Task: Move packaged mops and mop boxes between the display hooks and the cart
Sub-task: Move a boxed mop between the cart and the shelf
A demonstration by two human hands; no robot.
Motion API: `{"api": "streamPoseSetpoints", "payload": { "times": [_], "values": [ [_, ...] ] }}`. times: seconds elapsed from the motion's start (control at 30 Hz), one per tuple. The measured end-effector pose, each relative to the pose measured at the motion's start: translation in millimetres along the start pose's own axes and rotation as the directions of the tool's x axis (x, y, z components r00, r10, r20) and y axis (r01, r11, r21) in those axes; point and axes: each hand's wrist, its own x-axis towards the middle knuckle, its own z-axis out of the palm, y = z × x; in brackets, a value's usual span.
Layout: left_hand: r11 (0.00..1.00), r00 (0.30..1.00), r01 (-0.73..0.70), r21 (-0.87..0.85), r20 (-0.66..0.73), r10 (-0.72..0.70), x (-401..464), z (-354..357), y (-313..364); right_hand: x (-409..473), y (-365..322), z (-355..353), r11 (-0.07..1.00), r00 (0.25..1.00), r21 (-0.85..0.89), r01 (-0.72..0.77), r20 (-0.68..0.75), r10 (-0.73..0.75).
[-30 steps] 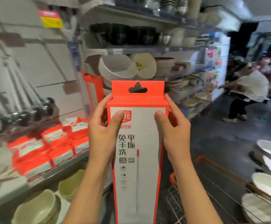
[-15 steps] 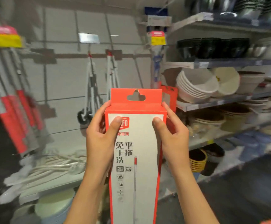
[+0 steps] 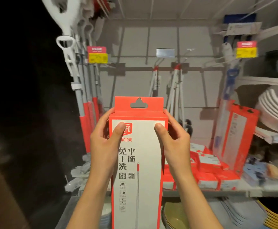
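A tall red and white mop box (image 3: pixel 138 162) with a hang-hole tab at its top stands upright in front of me. My left hand (image 3: pixel 104 146) grips its left edge, thumb on the front face. My right hand (image 3: pixel 174 146) grips its right edge the same way. Behind it, packaged mops (image 3: pixel 174 91) hang from hooks on the grey back wall. More mops with red sleeves (image 3: pixel 87 100) hang at the left. Another red mop box (image 3: pixel 237 138) leans upright at the right. The cart is out of view.
Small red and white packs (image 3: pixel 207 169) lie stacked on the shelf (image 3: pixel 217 192) behind my right hand. White bowls (image 3: pixel 274 111) sit on a shelf at the far right; plates (image 3: pixel 176 215) fill the shelf below. Price tags (image 3: pixel 97 54) hang above. The left side is dark.
My view has swung left from the aisle and bowl shelves to face the mop hooks. Both hands keep the same hold on the box, carried along with the turn.
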Motion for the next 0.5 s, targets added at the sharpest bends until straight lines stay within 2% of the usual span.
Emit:
{"api": "streamPoseSetpoints", "payload": {
  "times": [0.33, 0.5],
  "values": [
    [0.986, 0.987, -0.015, 0.164, -0.155, 0.041, 51, -9, -27, 62, 42, 36, 0.982, 0.987, 0.183, -0.044, 0.159, 0.015],
    [0.981, 0.985, -0.032, 0.193, -0.16, 0.064, 76, -5, -45, 91, 67, 42, 0.976, 0.983, 0.199, -0.089, 0.178, 0.053]
  ]
}}
